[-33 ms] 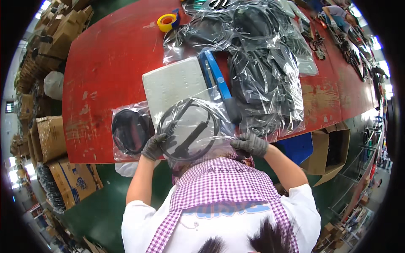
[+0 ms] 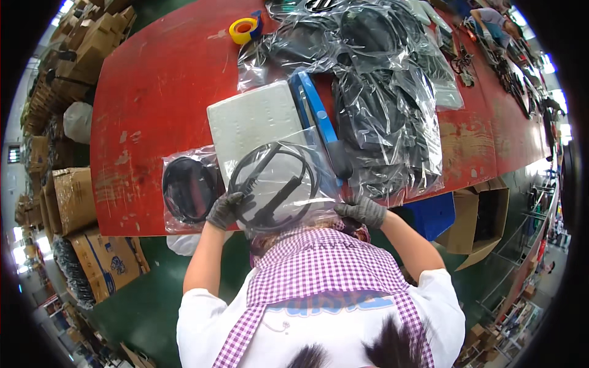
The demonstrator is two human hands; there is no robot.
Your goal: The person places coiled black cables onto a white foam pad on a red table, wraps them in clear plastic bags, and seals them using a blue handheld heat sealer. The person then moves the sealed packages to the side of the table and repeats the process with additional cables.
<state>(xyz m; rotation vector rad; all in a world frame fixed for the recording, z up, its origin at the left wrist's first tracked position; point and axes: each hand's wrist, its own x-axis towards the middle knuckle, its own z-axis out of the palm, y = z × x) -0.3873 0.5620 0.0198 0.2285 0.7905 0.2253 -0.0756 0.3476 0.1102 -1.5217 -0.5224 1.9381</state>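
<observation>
A clear plastic bag (image 2: 313, 153) with a coiled black cable (image 2: 317, 178) inside lies at the table's near edge, partly over a white foam block (image 2: 254, 116). My left hand (image 2: 225, 210), in a grey glove, grips the bag's left side beside the coil. At the other side, my right hand (image 2: 363, 211), gloved too, pinches the bag's right edge with its fingers closed. Just beyond that hand lies a long blue tool (image 2: 319, 113) with a black end, alongside the foam block. Another bagged black coil (image 2: 189, 189) rests left of my left hand.
Several clear bags of black coiled parts (image 2: 386, 116) are heaped at the right on the red table (image 2: 153, 92). A yellow and blue tape roll (image 2: 244, 29) sits at the far side. Cardboard boxes (image 2: 76, 193) stand on the left, and an open carton (image 2: 478, 218) at the right.
</observation>
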